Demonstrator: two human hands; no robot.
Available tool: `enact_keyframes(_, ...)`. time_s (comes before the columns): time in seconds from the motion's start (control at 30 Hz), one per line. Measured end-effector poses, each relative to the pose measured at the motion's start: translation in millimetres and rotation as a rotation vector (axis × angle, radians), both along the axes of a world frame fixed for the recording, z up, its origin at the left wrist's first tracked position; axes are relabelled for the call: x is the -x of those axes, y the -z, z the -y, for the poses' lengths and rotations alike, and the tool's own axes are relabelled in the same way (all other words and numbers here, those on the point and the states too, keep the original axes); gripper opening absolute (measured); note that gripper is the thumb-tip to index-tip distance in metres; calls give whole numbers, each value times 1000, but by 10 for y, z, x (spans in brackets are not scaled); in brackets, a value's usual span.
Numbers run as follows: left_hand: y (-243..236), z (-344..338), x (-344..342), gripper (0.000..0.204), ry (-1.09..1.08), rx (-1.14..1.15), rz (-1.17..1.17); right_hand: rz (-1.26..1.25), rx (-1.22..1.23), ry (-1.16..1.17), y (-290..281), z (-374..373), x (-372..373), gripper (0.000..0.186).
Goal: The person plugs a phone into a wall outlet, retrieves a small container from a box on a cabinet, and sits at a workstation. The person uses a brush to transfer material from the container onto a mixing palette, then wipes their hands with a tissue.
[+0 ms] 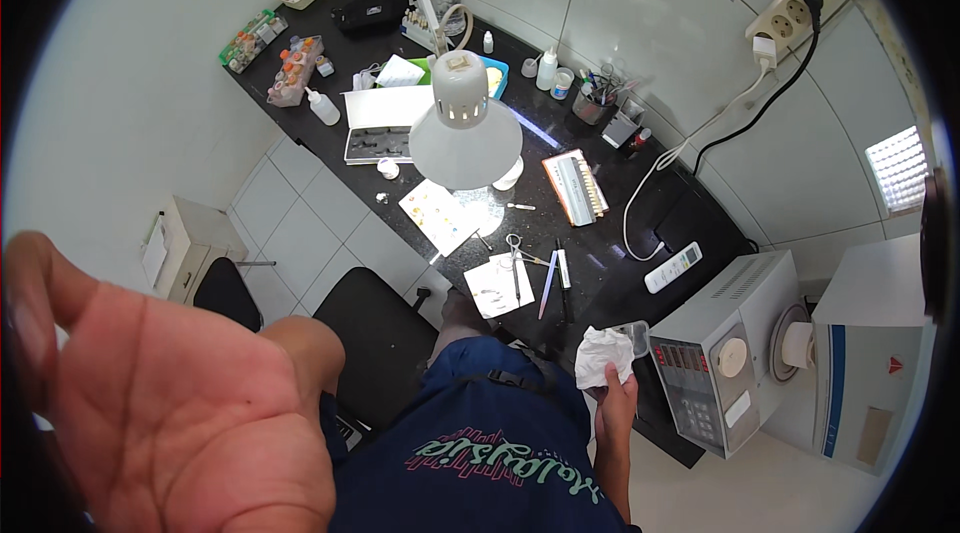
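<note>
My left hand (190, 393) is raised close to the camera on the left, its bare palm turned toward it. The palm is spread and holds nothing; most of its fingers are cut off or out of sight. At the lower right, my right hand (617, 395) grips a crumpled white tissue (603, 355) by the bench's near edge. Just behind the tissue, a clear plastic container (637, 335) is partly covered by it. Whether anything is wrapped inside the tissue is hidden.
A white lamp (465, 138) hangs over the black bench (610, 273). Scissor-handled forceps (514, 245), a stained paper sheet (500, 285), a shade guide (576, 188) and a white remote (673, 267) lie there. A grey furnace-like machine (730, 333) stands right, a black chair (375, 343) below.
</note>
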State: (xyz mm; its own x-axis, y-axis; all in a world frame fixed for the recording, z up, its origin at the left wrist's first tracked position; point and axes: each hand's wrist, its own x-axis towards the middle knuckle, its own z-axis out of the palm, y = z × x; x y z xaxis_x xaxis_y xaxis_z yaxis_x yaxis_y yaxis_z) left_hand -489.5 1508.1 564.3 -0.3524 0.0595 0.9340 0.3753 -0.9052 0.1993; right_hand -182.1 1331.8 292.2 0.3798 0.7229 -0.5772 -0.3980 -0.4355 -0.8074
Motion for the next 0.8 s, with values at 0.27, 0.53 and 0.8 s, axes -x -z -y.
enact_keyframes(0.27,-189,-133,182,35,101,-115,-35,-293,-126,-29,-161,-79,37,46)
enact_keyframes(0.53,-570,-34,467,34,-100,-416,-41,-392,-297,-100,-219,-125,-1,57)
enact_keyframes(0.8,-762,458,893,32,-361,-609,-71,-687,-290,-156,-516,-167,-18,34)
